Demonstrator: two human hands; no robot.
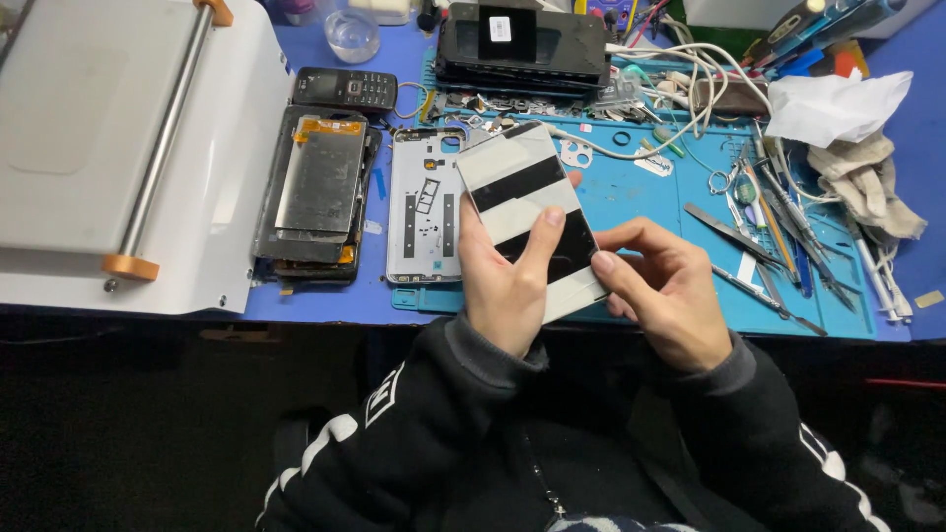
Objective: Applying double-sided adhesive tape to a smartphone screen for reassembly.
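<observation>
Above the front edge of the blue silicone work mat (631, 197), the left hand (507, 286) grips a flat rectangular phone screen panel with black and white bands (527, 202), thumb across its face, while the right hand (665, 291) pinches its lower corner.

A white machine (108, 148) fills the desk's left end; a keypad phone (345, 90) lies beside it, tweezers (778, 212) toward the right edge.
</observation>
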